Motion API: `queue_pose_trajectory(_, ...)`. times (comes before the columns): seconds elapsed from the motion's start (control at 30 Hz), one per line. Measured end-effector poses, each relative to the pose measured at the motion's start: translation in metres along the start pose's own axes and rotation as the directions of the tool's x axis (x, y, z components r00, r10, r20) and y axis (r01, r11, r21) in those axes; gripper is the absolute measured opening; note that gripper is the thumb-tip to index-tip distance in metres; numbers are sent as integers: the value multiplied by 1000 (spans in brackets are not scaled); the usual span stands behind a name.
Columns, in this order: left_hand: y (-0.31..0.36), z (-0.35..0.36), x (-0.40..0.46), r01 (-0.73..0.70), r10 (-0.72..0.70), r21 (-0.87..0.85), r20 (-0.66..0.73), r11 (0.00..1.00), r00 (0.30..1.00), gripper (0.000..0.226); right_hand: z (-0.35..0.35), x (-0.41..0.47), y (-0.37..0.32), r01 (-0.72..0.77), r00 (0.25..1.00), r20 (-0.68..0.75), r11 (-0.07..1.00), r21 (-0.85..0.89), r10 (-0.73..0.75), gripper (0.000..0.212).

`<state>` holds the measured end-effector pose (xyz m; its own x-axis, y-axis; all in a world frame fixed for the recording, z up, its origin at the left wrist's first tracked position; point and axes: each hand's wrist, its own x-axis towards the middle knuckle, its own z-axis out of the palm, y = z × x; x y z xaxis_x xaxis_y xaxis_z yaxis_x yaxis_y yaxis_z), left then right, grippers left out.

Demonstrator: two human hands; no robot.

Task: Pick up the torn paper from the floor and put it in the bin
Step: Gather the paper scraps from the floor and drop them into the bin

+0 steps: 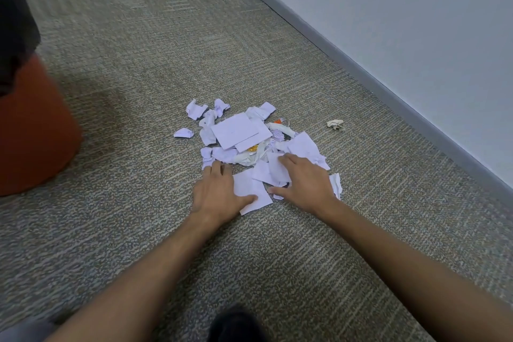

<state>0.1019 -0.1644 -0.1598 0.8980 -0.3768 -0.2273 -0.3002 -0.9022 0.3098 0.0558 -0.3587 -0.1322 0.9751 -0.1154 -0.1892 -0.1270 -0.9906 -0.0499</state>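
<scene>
A heap of torn white paper (pixel 240 130) lies on the grey carpet in the middle of the view, with flat sheets on top and crumpled scraps around them. My left hand (pixel 218 193) lies flat at the pile's near left edge, its thumb resting on a flat scrap (pixel 249 189). My right hand (pixel 304 182) lies palm down on the scraps at the near right, fingers spread. Neither hand holds anything. The orange bin (pixel 33 130) with a black liner (pixel 15 22) stands at the far left, well apart from the pile.
One crumpled cream ball of paper (pixel 336 124) sits alone to the right of the heap. A grey skirting board (pixel 361 72) and a white wall run diagonally along the right. A dark shoe tip (pixel 236 325) shows at the bottom edge.
</scene>
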Motion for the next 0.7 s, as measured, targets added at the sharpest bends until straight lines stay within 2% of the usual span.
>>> queue_pose_trajectory(0.13,8,2,6,0,1,12,-9,1000,1000,88,10,3,-3,4,998,-59,998,-60,-8,73)
queue_pose_trajectory(0.27,8,5,6,6,-7,-119,-6,993,1000,70,16,7,-3,26,991,-131,995,-98,-39,44)
queue_pose_trajectory(0.37,8,4,3,12,-25,-257,-46,966,999,46,12,6,-3,18,971,-239,999,-36,-26,23)
queue_pose_trajectory(0.43,6,0,2,12,-37,-367,-62,930,997,40,4,6,-1,-23,948,-316,998,63,42,25)
queue_pose_trajectory(0.53,-3,-15,5,12,-63,-485,-87,874,994,40,-11,6,3,8,911,-388,934,357,140,23)
queue_pose_trajectory(0.6,-10,-30,9,-2,-89,-540,-144,842,986,43,-22,10,3,53,914,-361,826,560,187,24)
queue_pose_trajectory(0.7,-20,-63,11,-47,-122,-607,-234,793,965,44,-43,17,-8,85,935,-281,631,771,217,25)
